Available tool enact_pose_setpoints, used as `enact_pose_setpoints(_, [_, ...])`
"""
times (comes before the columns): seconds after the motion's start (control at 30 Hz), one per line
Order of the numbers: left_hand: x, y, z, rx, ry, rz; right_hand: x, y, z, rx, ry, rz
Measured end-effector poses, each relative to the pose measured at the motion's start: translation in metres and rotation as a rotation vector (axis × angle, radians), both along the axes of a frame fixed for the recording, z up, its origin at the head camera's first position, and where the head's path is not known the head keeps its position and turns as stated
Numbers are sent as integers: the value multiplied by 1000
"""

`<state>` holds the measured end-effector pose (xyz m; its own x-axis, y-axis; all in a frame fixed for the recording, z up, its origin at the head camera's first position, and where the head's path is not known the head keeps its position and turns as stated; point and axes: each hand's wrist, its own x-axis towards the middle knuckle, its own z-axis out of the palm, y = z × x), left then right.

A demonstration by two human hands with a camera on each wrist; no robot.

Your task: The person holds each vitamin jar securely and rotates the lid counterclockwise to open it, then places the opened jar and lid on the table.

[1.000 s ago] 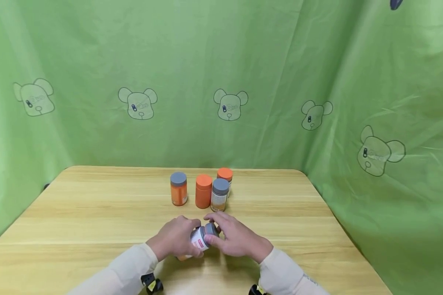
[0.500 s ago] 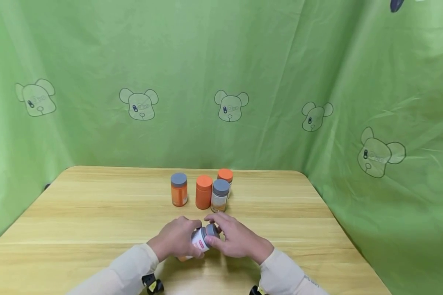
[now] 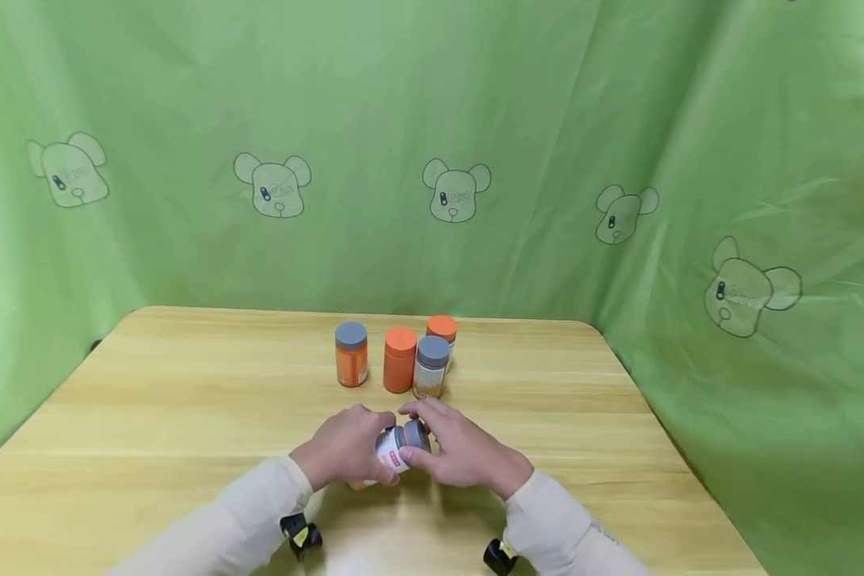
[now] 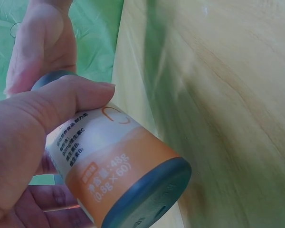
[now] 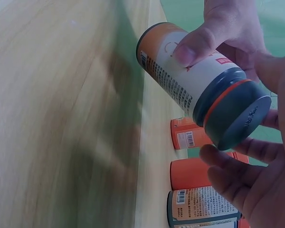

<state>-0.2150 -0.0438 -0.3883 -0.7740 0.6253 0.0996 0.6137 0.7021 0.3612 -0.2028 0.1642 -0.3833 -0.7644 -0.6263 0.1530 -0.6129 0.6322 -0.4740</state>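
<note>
Wood-grain desk point(image 3: 187, 400); near mid, tilted white/orange bottle point(image 3: 389, 453). L hand point(image 3: 342, 448): fingers closed round its body; R hand point(image 3: 468, 450): fingers part-curled abt gray cap point(image 3: 417, 434). Beyond, 4 upright jars point(image 3: 399, 364), 1 apart at left, 3 clustered. Green curtain point(image 3: 360, 80) w/ bear outlines point(image 3: 453, 196) in bg.

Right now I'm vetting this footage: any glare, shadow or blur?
Head: pale glare on the table, bottom centre; left wrist: large print on the bottle legible, marks on its base unreadable; right wrist: dark shadows across the table, lettering on the cap unreadable.

This is a makeshift booth, green sheeting point(image 3: 363, 88) enclosing a table point(image 3: 202, 400)
</note>
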Motion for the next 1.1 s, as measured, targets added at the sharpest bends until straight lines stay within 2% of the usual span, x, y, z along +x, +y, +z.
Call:
enact_pose_setpoints(0.3, [1,0,0,0,13,-5,-1,-1,-1,0,-4,18])
enact_pose_setpoints(0.5, [0,-1,-1,-2,22,4,-1,-1,-2,-15,27,44])
enact_pose_setpoints(0.73, [-3,-2,4,0,14,16,-5,-1,0,-9,25,-6])
enact_pose_setpoints(1.1, [-3,0,6,-16,5,22,-1,0,4,-18,2,-1])
